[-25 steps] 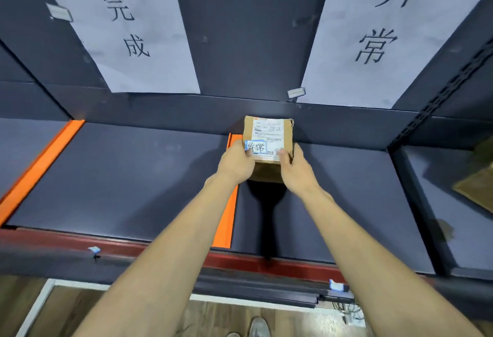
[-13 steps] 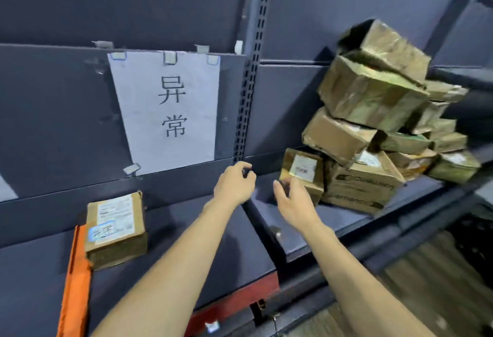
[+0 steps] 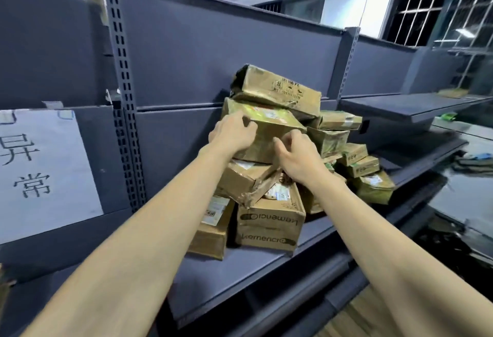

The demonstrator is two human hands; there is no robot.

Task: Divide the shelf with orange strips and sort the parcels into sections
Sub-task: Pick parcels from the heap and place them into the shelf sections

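Parcels sat heaped in a rough pile on the grey shelf, leaning back against its rear panel. My left hand lay on the near upper corner of a large tape-wrapped box, second from the top of the heap, fingers curled over its edge. My right hand was at the lower front of that same box, fingers bent; I could not tell for certain whether it had closed round the carton or only touched it. A dented brown carton rested on top of the box, tilted. Beneath it a torn parcel lay over a carton printed with dark lettering, and a smaller labelled box stood just beside that, to its left. Several small parcels trailed off on the right side of the heap. A white paper sign with black characters hung on the neighbouring panel to the left, well apart from the pile.
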